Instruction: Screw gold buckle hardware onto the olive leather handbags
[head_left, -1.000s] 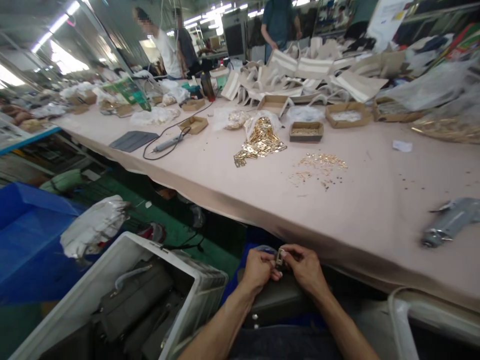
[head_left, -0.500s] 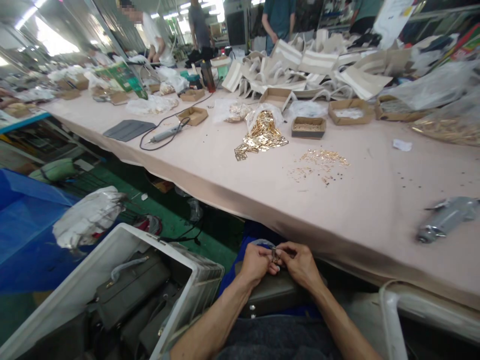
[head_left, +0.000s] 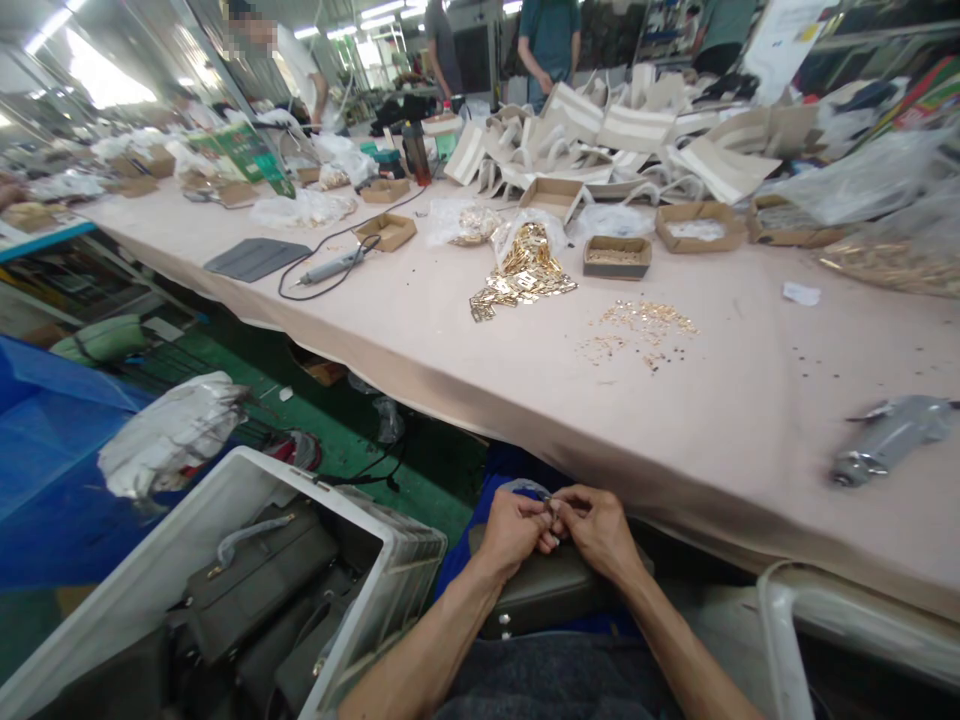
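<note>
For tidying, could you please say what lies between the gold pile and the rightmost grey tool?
Small gold pieces and dark specks lie scattered there, in the head view.

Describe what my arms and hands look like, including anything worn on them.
Your left hand and right hand are both ungloved. Your forearms are bare, with no sleeve, watch or band in sight. Any rings are too small to make out.

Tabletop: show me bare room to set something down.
Bare: between the large gray tool and the tiny gold bits; between the gold plates and the near edge of the table. Crowded: far side, with cardboard trays and pale strap pieces.
</note>
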